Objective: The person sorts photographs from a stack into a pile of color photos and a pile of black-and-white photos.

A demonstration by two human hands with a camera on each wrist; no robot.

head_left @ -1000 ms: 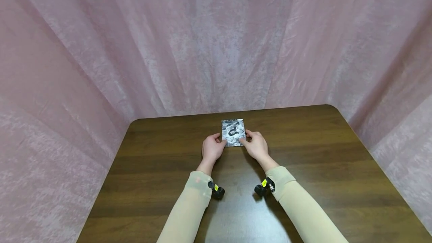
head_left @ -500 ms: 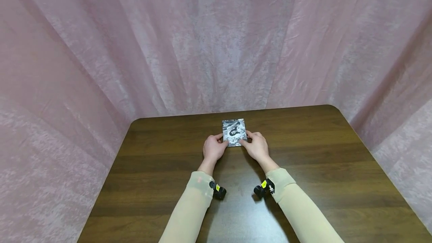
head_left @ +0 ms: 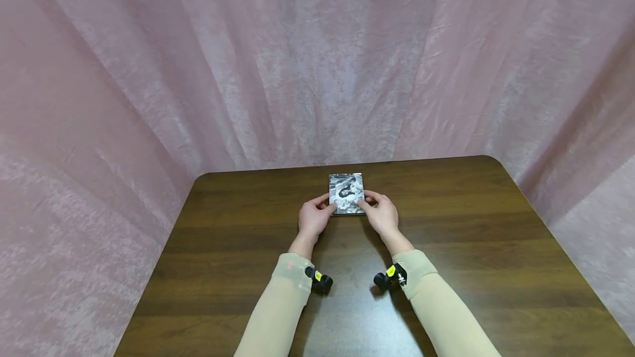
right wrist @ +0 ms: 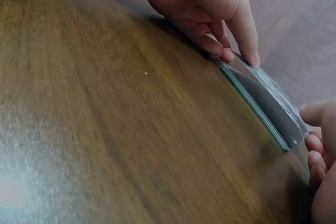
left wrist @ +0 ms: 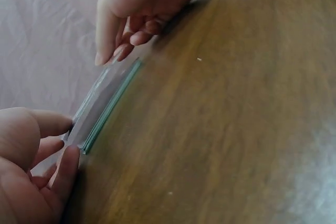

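Note:
A thin pack of cards (head_left: 346,191) in a clear sleeve, with a black-and-white picture on top, lies flat on the dark wooden table (head_left: 471,247). My left hand (head_left: 312,218) pinches its near left corner, thumb along the left edge. My right hand (head_left: 383,215) grips the near right corner, fingertips on the right edge. In the left wrist view the pack's greenish edge (left wrist: 107,103) runs between my left hand (left wrist: 31,166) and right hand (left wrist: 136,3). The right wrist view shows the same edge (right wrist: 262,98) between my right hand (right wrist: 321,150) and left hand (right wrist: 205,3).
Pink fabric (head_left: 317,59) hangs close behind and on both sides of the table. The table's far corners are rounded (head_left: 488,158). Bare wood surrounds the pack.
Both hands stay on the pack. The pack has turned slightly straighter and shifted a little right, and my right fingertips have moved up along its right edge.

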